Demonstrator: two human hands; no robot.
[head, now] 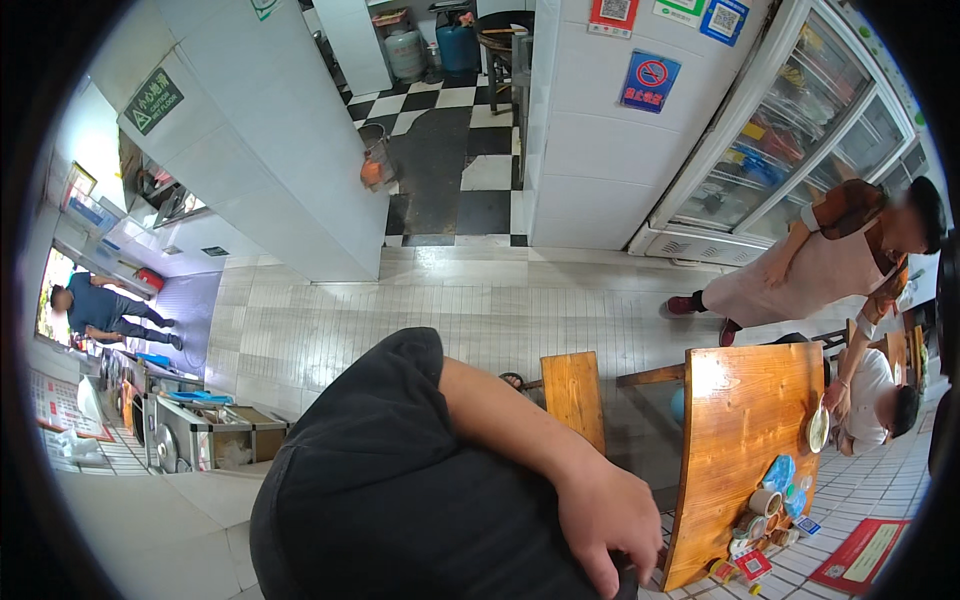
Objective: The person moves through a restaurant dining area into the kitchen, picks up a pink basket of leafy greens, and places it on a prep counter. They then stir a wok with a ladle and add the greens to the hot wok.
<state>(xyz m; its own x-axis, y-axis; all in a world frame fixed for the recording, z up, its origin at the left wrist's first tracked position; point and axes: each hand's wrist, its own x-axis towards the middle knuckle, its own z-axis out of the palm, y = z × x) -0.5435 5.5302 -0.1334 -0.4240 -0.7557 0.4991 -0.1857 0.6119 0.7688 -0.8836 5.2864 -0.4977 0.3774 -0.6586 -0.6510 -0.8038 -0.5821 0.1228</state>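
My left hand (611,517) hangs over the dark cloth of my clothing (420,517), back of the hand up. Thumb and forefinger are spread, with only dark cloth visible between them. The other fingers are partly hidden. My bare forearm comes out of a black short sleeve (390,375). My right hand is out of view. Just right of the left hand is the edge of a varnished wooden table (750,405). Several condiment jars (754,525), blue packets (780,472) and a yellow-capped bottle (724,570) crowd its lower end.
A person in an apron (795,277) reaches to a bowl (818,429) at the table's far edge, beside a seated person (874,405). A wooden bench (574,397) stands near my arm. A glass-door fridge (780,127) lines the wall. Another person (105,304) stands far left.
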